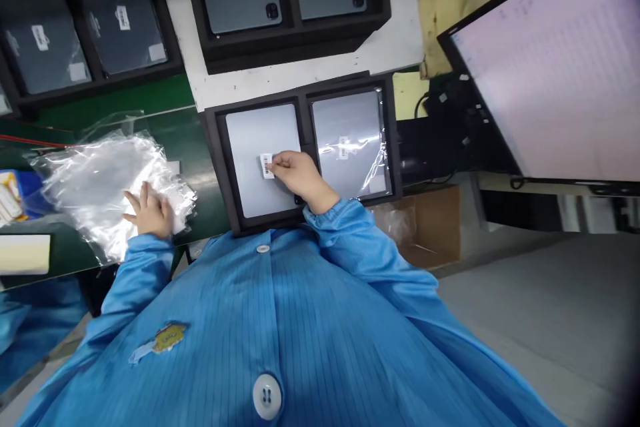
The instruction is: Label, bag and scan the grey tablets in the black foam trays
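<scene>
My right hand pinches a small white barcode label over the back of a silver tablet. That tablet lies in the left slot of a black foam tray. Whether the label touches the tablet I cannot tell. In the tray's right slot is a second tablet in a clear plastic bag, with a barcode label on it. To the left, my left hand rests with fingers spread on a pile of clear plastic bags.
Two more black trays with dark tablets stand behind, one at the upper left and one at the top middle. A monitor leans in at the right, above a cardboard box. A pale yellow pad lies far left.
</scene>
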The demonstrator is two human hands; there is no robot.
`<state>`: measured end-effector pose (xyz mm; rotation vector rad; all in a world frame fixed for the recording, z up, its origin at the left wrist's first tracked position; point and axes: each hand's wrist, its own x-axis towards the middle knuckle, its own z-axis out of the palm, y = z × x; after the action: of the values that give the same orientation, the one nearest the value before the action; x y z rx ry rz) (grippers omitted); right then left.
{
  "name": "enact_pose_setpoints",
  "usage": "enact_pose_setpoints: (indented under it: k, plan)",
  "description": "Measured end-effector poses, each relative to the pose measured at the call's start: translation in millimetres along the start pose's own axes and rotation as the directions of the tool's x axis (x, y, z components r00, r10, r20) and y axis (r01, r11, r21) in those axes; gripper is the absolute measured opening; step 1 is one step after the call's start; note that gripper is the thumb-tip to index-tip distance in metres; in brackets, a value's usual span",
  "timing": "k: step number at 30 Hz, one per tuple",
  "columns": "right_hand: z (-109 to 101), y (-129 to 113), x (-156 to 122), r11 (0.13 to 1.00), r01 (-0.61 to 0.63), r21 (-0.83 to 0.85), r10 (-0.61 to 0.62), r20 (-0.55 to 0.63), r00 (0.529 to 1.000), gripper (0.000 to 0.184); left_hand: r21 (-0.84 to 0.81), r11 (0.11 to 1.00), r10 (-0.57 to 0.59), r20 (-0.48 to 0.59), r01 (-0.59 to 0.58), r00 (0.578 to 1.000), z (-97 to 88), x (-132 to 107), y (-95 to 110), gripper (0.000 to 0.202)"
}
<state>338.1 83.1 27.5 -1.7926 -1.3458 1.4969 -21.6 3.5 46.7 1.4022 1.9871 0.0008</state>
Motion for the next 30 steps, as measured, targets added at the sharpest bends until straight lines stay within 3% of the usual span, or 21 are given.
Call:
enact_pose_setpoints:
  k: [2,3,5,6,8,10,12,15,18,21,23,26,28,30]
  plan:
    - [-13.2,9.6,-14.7,0.997,0.069,-0.028,-0.072,-0.106,0.992,0.02,-0.009,0.995,-0.101,-0.186,0.101,0.977,11.5,11.6,15.3,0.036]
    - [-21.3,14.6,-22.2,0.995,0.085,-0.051,-0.093,-0.172,0.981,0.021,-0.006,0.999,-0.034,-0.274,0.034,0.961,14.2,16.9,29.8,0.034]
    - [-37.8,23.9,-34.8,0.991,0.083,-0.103,-0.11,-0.302,0.947,0.023,0.046,0.955,0.292,-0.305,-0.292,0.907,17.8,26.8,71.7,0.033]
    - [-45.3,27.7,-38.8,0.99,0.071,-0.12,-0.109,-0.357,0.928,0.024,0.062,0.882,0.469,-0.218,-0.468,0.856,21.1,31.7,97.4,0.034]
    - [-56.7,33.3,-41.7,0.991,0.043,-0.125,-0.092,-0.423,0.902,0.026,0.002,0.712,0.699,0.091,-0.702,0.709,33.6,41.8,151.8,0.033]
    - [-63.6,35.7,-39.5,0.994,0.025,-0.109,-0.072,-0.449,0.891,0.025,-0.048,0.604,0.776,0.266,-0.796,0.572,52.6,51.9,200.2,0.033]
    - [-67.6,35.4,-35.4,0.994,0.013,-0.105,-0.061,-0.468,0.881,0.02,-0.065,0.536,0.813,0.309,-0.842,0.494,70.5,61.9,234.5,0.033]
    - [-69.5,31.5,-30.4,0.986,-0.014,-0.168,-0.071,-0.492,0.868,0.012,-0.084,0.445,0.858,0.325,-0.892,0.397,80.5,75.9,257.3,0.029]
    - [-61.5,23.8,-24.8,0.969,-0.03,-0.245,-0.092,-0.472,0.877,0.01,-0.082,0.347,0.895,0.326,-0.934,0.304,70.6,85.9,254.9,0.029]
    - [-40.0,10.5,-13.7,0.947,0.049,-0.318,-0.162,-0.34,0.926,0.016,-0.018,0.304,0.932,0.212,-0.953,0.293,54.3,89.1,235.0,0.032]
    - [-22.9,-0.9,-4.2,0.932,0.115,-0.344,-0.208,-0.248,0.946,0.023,0.022,0.308,0.95,0.054,-0.951,0.308,45.2,88.3,216.7,0.032]
    - [-6.5,-15.5,6.7,0.927,0.162,-0.338,-0.24,-0.205,0.949,0.03,0.053,0.323,0.936,-0.166,-0.945,0.311,37.7,82.5,195.9,0.032]
    - [-7.5,-19.6,8.5,0.923,0.185,-0.337,-0.26,-0.192,0.946,0.036,0.08,0.356,0.924,-0.177,-0.931,0.338,39.0,75.5,193.2,0.033]
    - [-20.0,-17.1,4.5,0.918,0.204,-0.339,-0.279,-0.19,0.941,0.038,0.11,0.409,0.912,-0.078,-0.906,0.402,45.7,68.2,198.5,0.035]
